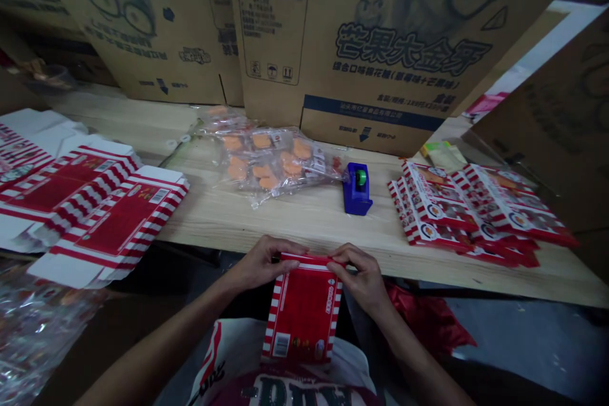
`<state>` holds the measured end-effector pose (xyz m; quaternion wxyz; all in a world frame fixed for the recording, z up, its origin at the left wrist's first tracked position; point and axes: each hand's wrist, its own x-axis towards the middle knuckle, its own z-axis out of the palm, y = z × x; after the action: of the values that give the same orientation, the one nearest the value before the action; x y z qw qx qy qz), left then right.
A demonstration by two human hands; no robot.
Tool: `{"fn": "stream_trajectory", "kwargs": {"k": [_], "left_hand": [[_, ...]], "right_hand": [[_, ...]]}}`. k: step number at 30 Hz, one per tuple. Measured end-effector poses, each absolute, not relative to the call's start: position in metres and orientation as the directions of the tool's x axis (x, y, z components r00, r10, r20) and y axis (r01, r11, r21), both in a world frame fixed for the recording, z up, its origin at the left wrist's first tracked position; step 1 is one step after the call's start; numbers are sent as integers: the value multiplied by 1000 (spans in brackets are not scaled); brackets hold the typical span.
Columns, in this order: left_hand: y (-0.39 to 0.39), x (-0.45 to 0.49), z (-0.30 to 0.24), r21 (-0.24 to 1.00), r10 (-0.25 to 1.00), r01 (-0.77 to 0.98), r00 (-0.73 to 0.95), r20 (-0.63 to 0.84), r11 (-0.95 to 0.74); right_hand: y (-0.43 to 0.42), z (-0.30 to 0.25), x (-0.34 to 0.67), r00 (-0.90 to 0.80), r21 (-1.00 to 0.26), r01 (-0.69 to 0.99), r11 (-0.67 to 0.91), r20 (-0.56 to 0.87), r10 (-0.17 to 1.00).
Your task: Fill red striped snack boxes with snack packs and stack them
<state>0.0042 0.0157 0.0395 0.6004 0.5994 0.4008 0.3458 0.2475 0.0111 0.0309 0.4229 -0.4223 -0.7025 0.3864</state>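
Note:
A red box with red-and-white striped sides (307, 307) is held upright over my lap, just off the table's front edge. A barcode shows near its lower left corner. My left hand (266, 260) pinches the box's top left corner, thumb in front. At the top right corner my right hand (359, 273) grips the same edge between thumb and fingers. The far side of the box is hidden. Beyond my hands on the table lies a clear plastic bag of orange pieces (266, 162). A blue tape dispenser (356, 189) with a green core stands beside it.
Flat striped cartons (118, 222) are stacked at the left, over the table edge. Red-and-white packs (442, 203) lie piled at the right. Large cardboard boxes (333, 89) line the back. A red bag (428, 317) sits below the table; clear plastic packets (38, 330) are at lower left.

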Motion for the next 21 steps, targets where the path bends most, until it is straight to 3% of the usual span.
{"fn": "stream_trajectory", "kwargs": {"k": [3, 7, 10, 13, 17, 21], "left_hand": [[2, 15, 24, 999, 973, -12, 228, -40, 44], [-8, 21, 7, 995, 995, -21, 34, -92, 93], [-7, 19, -1, 993, 993, -13, 30, -118, 119], [-4, 18, -3, 996, 995, -14, 33, -93, 94], [-1, 21, 4, 999, 999, 24, 9, -36, 36], [2, 24, 9, 995, 995, 6, -2, -97, 97]], "right_hand": [[5, 23, 239, -258, -892, 274, 360, 292, 921], [24, 15, 242, -236, -947, 212, 239, 188, 953], [67, 13, 265, 126, -950, 254, 183, 220, 967], [114, 11, 289, 433, -935, 348, 72, 229, 872], [153, 1, 297, 426, -940, 340, 2, 156, 891], [161, -9, 289, 463, -955, 297, 16, 159, 872]]}}
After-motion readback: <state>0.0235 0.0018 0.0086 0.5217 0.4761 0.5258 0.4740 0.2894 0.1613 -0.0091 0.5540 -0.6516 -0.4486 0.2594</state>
